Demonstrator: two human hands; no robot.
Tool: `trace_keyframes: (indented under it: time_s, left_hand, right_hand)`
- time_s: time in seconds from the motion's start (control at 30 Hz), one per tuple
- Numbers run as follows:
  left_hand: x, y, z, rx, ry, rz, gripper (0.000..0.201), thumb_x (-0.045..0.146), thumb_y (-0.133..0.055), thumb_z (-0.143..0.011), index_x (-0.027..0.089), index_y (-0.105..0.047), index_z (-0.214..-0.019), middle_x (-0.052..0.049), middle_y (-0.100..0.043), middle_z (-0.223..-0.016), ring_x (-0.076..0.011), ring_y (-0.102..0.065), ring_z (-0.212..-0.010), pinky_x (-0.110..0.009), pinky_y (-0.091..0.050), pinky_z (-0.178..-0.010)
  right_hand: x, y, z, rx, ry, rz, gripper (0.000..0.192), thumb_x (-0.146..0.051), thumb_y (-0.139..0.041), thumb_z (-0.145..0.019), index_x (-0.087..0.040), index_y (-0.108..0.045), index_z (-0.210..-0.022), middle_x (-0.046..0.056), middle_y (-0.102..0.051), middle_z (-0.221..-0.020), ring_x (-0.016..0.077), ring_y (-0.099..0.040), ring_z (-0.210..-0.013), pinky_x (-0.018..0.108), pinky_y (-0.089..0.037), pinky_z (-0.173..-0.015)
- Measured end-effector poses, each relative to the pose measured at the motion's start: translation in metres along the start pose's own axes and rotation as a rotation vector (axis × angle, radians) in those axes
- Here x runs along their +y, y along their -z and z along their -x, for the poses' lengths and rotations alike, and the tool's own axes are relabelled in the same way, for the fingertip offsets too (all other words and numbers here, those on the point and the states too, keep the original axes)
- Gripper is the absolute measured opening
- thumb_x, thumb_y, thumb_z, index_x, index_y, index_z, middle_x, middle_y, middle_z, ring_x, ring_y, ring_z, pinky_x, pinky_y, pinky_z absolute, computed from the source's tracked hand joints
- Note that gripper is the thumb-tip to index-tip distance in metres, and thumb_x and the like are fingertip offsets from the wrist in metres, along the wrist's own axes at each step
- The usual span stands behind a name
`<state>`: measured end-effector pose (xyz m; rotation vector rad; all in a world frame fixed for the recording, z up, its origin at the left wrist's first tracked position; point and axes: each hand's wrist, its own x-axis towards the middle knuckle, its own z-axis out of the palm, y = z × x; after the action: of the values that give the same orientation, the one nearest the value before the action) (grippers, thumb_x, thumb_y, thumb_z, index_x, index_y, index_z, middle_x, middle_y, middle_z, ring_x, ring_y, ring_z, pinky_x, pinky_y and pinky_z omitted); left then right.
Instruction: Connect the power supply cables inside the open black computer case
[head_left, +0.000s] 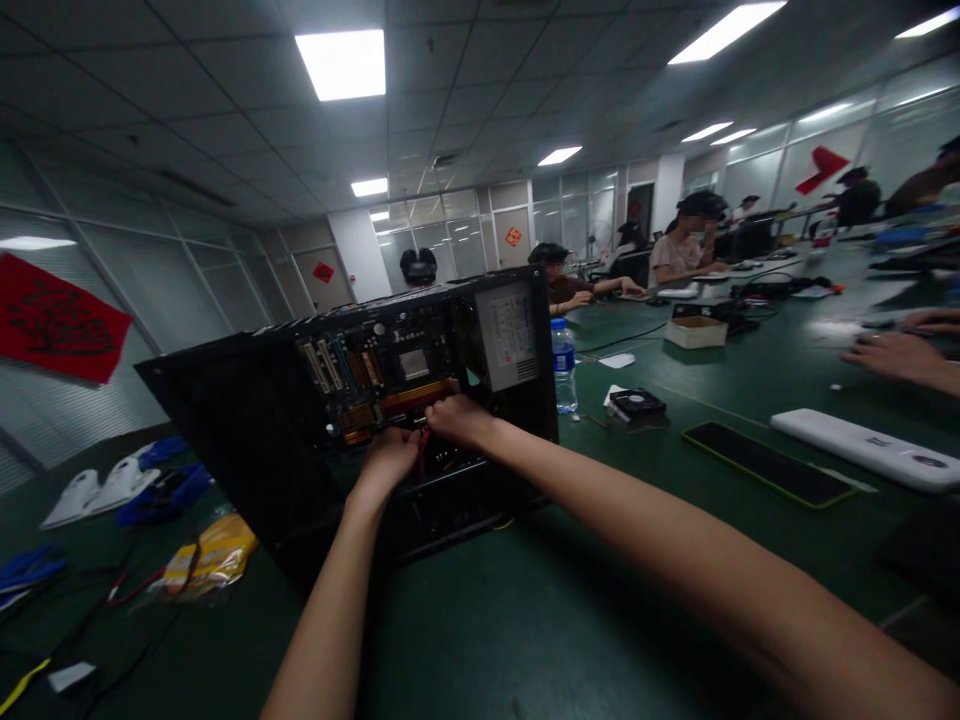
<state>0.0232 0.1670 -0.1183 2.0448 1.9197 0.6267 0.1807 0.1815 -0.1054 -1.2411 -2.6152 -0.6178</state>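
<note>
Head view: both hands (424, 440) pinch a red cable (422, 447) inside the computer case (247, 420).

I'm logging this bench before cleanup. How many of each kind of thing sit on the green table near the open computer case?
Computer case: 1
Water bottle: 1
Cooling fan: 1
Phone: 1
White keyboard: 1
Yellow packet: 1
Hands inside the case, left hand and right hand: 2
Total: 8
</note>
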Motion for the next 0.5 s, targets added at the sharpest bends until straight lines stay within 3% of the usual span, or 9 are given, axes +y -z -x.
trace_keyframes:
  time_s: [0.2, 0.5]
  left_hand:
    - [0.0006, 0.0028, 0.0014, 0.036, -0.04, 0.0, 0.031, 0.032, -0.049, -0.089, 0.018, -0.076, -0.086, -0.01, -0.076, -0.085, -0.0198, -0.067, -0.079, -0.024, -0.038, -0.064]
    - [-0.0056, -0.0023, 0.0002, 0.058, -0.053, -0.005, 0.036, 0.037, -0.048, -0.09, 0.015, -0.075, -0.08, -0.011, -0.074, -0.078, -0.0216, -0.067, -0.079, -0.025, -0.039, -0.062]
  right_hand:
    - [-0.0005, 0.0011, 0.0002, -0.004, 0.027, 0.003, 0.029, -0.008, -0.041, -0.093, -0.003, -0.068, -0.103, 0.025, -0.071, -0.094, 0.0277, -0.071, -0.088, 0.035, -0.054, -0.071]
    - [0.0047, -0.0023, 0.0035, 0.047, 0.082, 0.052, 0.027, -0.01, -0.041, -0.093, -0.005, -0.066, -0.101, 0.021, -0.071, -0.094, 0.03, -0.071, -0.085, 0.037, -0.054, -0.067]
